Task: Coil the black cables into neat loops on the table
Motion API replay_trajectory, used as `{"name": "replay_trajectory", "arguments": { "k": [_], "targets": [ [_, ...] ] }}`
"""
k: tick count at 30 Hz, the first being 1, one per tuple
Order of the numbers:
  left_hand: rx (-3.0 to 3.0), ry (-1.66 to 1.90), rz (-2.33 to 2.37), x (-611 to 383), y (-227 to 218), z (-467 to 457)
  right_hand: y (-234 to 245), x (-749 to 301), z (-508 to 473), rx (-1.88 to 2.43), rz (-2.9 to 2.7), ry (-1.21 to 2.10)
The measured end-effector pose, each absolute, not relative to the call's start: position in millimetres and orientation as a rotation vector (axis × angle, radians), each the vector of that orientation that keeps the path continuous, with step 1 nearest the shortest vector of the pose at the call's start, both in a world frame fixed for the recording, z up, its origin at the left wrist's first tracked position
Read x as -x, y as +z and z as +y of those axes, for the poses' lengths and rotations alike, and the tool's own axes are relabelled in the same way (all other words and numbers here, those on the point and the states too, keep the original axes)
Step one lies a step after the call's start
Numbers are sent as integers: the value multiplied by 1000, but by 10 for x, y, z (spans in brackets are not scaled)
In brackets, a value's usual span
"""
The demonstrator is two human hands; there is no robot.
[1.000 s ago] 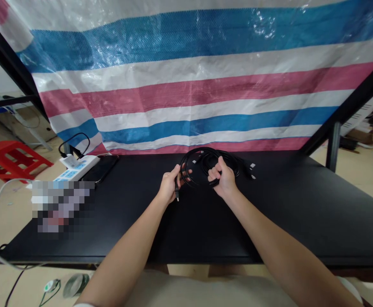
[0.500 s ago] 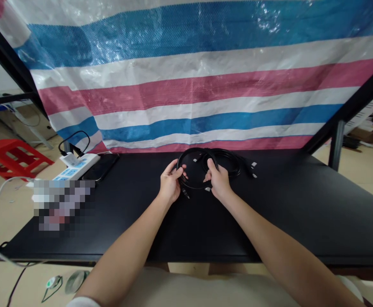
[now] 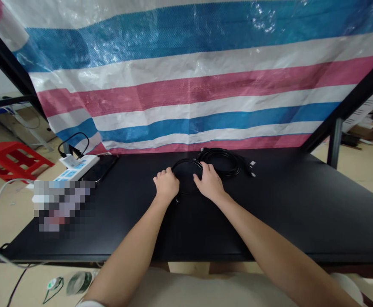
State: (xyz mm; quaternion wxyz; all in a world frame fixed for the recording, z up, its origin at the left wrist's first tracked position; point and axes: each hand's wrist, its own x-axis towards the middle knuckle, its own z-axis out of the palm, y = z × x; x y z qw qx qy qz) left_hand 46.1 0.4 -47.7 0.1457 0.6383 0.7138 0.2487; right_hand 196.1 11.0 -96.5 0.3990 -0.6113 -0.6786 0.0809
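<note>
A coiled black cable (image 3: 185, 161) lies low at the middle of the black table, its loop showing between my hands. My left hand (image 3: 167, 184) is closed over the left side of the loop, knuckles up. On the opposite side, my right hand (image 3: 210, 182) has its fingers around the loop, thumb toward the inside. Just beyond my right hand rests a second batch of coiled black cables (image 3: 229, 160), with white-tagged ends (image 3: 252, 163) pointing right. The parts of the loop under my palms are hidden.
A white power strip (image 3: 80, 167) with a plugged-in charger and a black phone (image 3: 101, 167) sit at the left of the black table (image 3: 295, 204). A striped plastic sheet (image 3: 186, 94) hangs behind. A red stool (image 3: 10, 160) stands beyond the left edge.
The held cable coil has come down toward the tabletop and slightly left, away from the other coils. My hands have turned from palms facing inward to backs upward.
</note>
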Motion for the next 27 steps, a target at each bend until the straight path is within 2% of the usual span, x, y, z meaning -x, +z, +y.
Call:
{"name": "replay_trajectory", "arguments": {
  "k": [4,12,17,20,27],
  "targets": [
    [-1952,531,2167,-421,-489,13,-949,-1941,93,1586,-1945,158],
    [-2057,638,2026,-156,-448,126,-785,-2201,52,1346,-2276,440],
    [-2329,684,1462,-168,-345,31,-781,-2181,53,1372,-2183,508],
    [-2363,580,1075,-223,-329,-33,-828,-2116,74,1308,-2106,531],
    [-2377,471,1170,-259,-388,-38,-779,-2195,96,1052,-1881,370]
  ]
}}
